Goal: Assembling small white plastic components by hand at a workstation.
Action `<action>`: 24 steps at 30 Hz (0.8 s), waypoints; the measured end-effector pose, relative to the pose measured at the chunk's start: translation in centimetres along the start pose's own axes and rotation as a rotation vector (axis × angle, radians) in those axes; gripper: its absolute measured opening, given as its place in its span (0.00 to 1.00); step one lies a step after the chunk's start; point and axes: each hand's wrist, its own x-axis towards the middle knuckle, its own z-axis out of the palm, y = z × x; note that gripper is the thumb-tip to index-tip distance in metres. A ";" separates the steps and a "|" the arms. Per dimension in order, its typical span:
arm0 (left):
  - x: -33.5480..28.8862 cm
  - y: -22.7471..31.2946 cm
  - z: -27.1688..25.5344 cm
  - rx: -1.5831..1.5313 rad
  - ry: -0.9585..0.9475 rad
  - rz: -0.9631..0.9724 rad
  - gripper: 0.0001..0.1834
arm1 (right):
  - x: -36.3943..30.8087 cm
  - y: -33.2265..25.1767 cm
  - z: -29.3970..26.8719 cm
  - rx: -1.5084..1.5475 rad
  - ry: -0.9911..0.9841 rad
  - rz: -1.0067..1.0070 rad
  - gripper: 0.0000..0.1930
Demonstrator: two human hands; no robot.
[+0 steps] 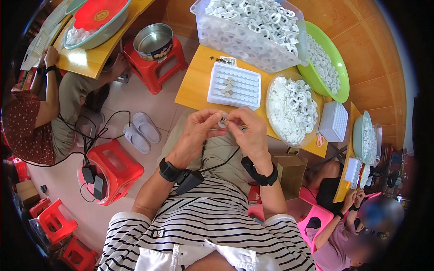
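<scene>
Left hand (199, 128) and right hand (249, 131) meet above the lap (217, 153), and I see both sets of fingertips pinched on a small piece (223, 120) (mostly covered, so I cannot tell its full shape). It is held near the front edge of the table (192, 86). Beyond it I have the white tray (233, 103), with grey discs (228, 89) lying on it. To the tray's right stands a bowl (276, 131) of white parts (291, 108); behind, a clear bin (248, 54) is heaped with more.
</scene>
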 end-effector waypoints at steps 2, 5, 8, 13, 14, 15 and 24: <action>-0.1 0.2 0.1 -0.013 -0.013 -0.007 0.10 | 0.0 0.2 -0.1 0.088 0.001 0.045 0.08; 0.1 0.2 0.0 -0.010 -0.037 0.016 0.10 | -0.1 0.5 -0.2 0.070 0.005 0.054 0.08; 0.1 0.2 -0.1 -0.016 -0.042 0.032 0.10 | -0.2 0.7 0.1 0.132 0.007 0.076 0.08; 0.2 -0.5 0.5 0.040 -0.020 0.015 0.11 | -1.2 1.2 -0.2 0.311 0.021 0.234 0.07; 0.2 -0.5 0.8 0.053 -0.024 0.010 0.11 | -1.4 1.4 -0.2 0.303 0.036 0.236 0.07; 0.0 -0.6 1.0 0.055 -0.042 0.002 0.11 | -1.6 1.6 0.1 0.385 0.055 0.263 0.07; -0.5 0.1 1.5 0.212 -0.106 0.035 0.10 | -2.5 1.6 0.2 0.562 0.153 0.419 0.08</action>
